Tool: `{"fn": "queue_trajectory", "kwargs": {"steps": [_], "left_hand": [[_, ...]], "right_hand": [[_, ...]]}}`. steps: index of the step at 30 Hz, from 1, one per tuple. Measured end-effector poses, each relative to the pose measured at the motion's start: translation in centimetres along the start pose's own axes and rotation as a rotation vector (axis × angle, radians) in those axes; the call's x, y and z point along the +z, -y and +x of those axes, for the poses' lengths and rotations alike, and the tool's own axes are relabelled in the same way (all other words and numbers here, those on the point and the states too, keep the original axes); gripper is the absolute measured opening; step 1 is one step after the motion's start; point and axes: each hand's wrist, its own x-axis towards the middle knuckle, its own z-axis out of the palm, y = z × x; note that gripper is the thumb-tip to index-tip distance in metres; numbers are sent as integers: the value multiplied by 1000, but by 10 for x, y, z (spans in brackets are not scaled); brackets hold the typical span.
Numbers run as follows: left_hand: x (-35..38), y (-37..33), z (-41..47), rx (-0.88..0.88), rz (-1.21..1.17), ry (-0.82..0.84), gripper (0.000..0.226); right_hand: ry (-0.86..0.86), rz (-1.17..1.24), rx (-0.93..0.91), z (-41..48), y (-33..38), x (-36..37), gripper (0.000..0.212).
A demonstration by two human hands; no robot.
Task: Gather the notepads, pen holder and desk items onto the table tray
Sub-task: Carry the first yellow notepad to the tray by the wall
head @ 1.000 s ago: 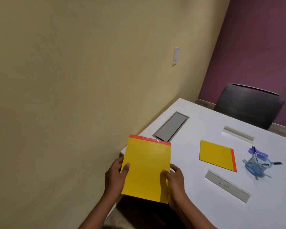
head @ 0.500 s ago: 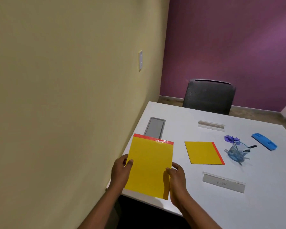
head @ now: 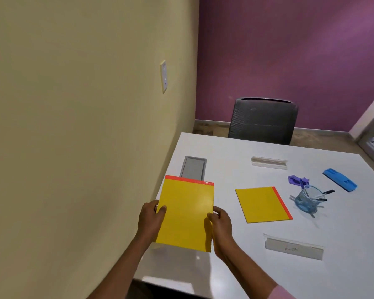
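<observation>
Both hands are clamped on the same yellow notepad (head: 187,214), one on each side edge: the left hand (head: 149,221) has its thumb lying over the front of the pad, and the right hand (head: 221,227) pinches the opposite edge with its thumb on the face too. That pad has a red-orange strip along its top edge and is held up off the white table (head: 343,277), over the near left corner, pretty close to the beige wall (head: 73,126). A second yellow notepad (head: 262,205) lies flat on the table just to the right of the held one, turned so its red strip runs down the right side. Right of that is a clear bluish pen holder (head: 307,200) with a few pens poking out, and a small purple item (head: 298,180) sits just behind it; can't tell what it actually is. Further right is a blue plastic piece (head: 339,180) lying at an angle. A clear name plate (head: 269,162) sits toward the far side of the table, and another name plate (head: 294,248) is nearer, right of the right hand, with faint writing I can't read. A grey hatch (head: 193,167) is set into the tabletop behind the held pad. A dark mesh chair (head: 262,121) is at the far edge, against the purple wall (head: 289,50).
</observation>
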Motion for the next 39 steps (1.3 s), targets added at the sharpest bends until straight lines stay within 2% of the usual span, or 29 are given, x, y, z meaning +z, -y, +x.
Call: {"fn": "queue_trajectory", "kwargs": {"steps": [2, 4, 6, 9, 11, 12, 15, 17, 19, 23, 26, 29, 32, 39], "left_hand": [[2, 2, 16, -14, 4, 18, 28], [5, 4, 32, -13, 18, 13, 31], [8, 7, 47, -33, 10, 13, 27], [10, 15, 65, -72, -6, 22, 5], [12, 21, 76, -82, -13, 26, 24], [13, 23, 82, -102, -20, 22, 24], [20, 33, 104, -120, -47, 38, 23], [25, 42, 119, -108, -49, 65, 11], [30, 51, 133, -108, -26, 76, 26], [38, 67, 150, -135, 45, 99, 14], [46, 85, 162, -209, 114, 136, 24], [55, 97, 167, -254, 120, 148, 46], [60, 103, 169, -248, 146, 155, 60], [65, 127, 162, -328, 179, 195, 77]], "right_hand": [[14, 2, -4, 16, 0, 5, 27], [32, 4, -12, 30, 0, 11, 26], [55, -1, -8, 45, -2, 18, 29], [86, -28, -3, 60, -7, 31, 31], [110, -39, 4, 69, -13, 39, 30], [120, -52, 8, 74, -15, 43, 32], [119, -115, 17, 91, -22, 57, 37], [103, -121, 24, 103, -25, 64, 39], [87, -131, 45, 113, -29, 70, 37], [78, -224, 51, 127, -44, 82, 27], [85, -287, 51, 134, -56, 90, 17], [82, -348, 60, 139, -68, 97, 13], [80, -396, 67, 143, -76, 102, 22], [154, -603, 48, 143, -94, 107, 43]]}}
